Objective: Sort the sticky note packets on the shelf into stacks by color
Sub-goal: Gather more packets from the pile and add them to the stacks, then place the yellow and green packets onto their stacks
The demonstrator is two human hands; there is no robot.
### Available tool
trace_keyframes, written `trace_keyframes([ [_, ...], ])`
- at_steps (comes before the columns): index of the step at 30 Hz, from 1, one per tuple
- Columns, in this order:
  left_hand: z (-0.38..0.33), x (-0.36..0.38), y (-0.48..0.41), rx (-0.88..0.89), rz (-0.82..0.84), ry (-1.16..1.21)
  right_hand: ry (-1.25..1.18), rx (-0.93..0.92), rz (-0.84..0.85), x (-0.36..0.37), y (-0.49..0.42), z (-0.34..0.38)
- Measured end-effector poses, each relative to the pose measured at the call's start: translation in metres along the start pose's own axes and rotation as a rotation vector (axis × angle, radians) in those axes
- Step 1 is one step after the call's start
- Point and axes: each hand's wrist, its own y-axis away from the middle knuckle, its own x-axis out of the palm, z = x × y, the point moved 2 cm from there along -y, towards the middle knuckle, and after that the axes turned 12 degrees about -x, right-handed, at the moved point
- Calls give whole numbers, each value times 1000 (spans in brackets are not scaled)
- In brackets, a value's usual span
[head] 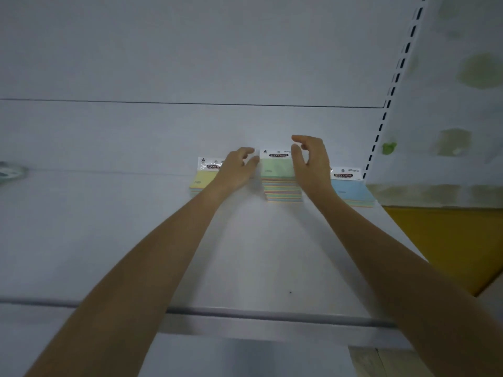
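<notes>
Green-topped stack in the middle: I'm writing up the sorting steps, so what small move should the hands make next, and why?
Likely press both hands inward against the green-topped stack to square it. The left hand and right hand flank its sides, fingers loosely curled, holding nothing; it stands taller than the yellow-topped stack and blue-topped stack beside it.

A white back panel [190, 50] is filling the upper frame, a thin horizontal seam [190, 102] crossing it. A white upright with black slots [392, 91] is slanting down at upper right. Beyond it, a pale wall [476, 118] is showing green blotches. A yellow panel [449, 240] is lying at right. A blurred round object [11, 171] is sitting at the left edge.
</notes>
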Motion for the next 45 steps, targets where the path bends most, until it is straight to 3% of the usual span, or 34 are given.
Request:
trace_keyframes([
  [5,33,-70,16,131,-172,-303,93,-212,292,37,-4,32],
  [11,103,-192,57,22,-294,-630,125,-390,511,138,10,106],
  [23,268,-423,139,-251,-408,-720,134,-601,814,348,74,282],
  [33,356,-521,106,-302,-417,-706,96,-577,940,484,75,330],
  [39,384,-560,52,-285,-387,-748,-56,-401,1159,548,64,349],
  [45,412,-587,4,-252,-323,-733,-136,-224,1119,577,38,341],
])
